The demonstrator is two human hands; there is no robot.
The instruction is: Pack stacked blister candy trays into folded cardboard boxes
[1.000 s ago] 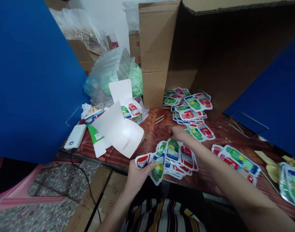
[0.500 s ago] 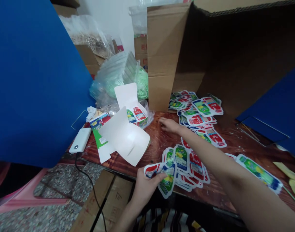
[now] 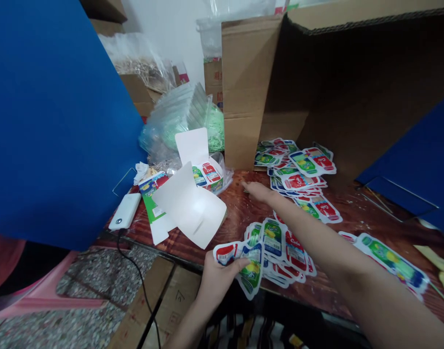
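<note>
At the table's near edge, my left hand (image 3: 222, 276) grips a bent, flat bottle-shaped packet (image 3: 253, 276), printed green and red, between thumb and fingers. Just right of it lies a fanned stack of similar packets (image 3: 274, 237), green and red "Cola" ones. My right hand (image 3: 260, 190) reaches across to the middle of the wooden table, its fingers drawn together at the surface; whatever they pinch is too small or hidden. Beyond my right forearm, a larger heap of packets (image 3: 298, 180) spills from the opening of a cardboard box (image 3: 243, 92).
Left of my right hand are an unfolded white carton (image 3: 192, 208) and a small box of packets (image 3: 209, 177). A white power bank (image 3: 125, 212) with a black cable lies at the left edge. Blue panels (image 3: 61, 121) flank the table (image 3: 236, 213). More packets (image 3: 392, 261) lie at right.
The view has shifted slightly. My right hand stays at nearly the same spot, its fingers drawn closer together. My left hand still holds the bent packet.
</note>
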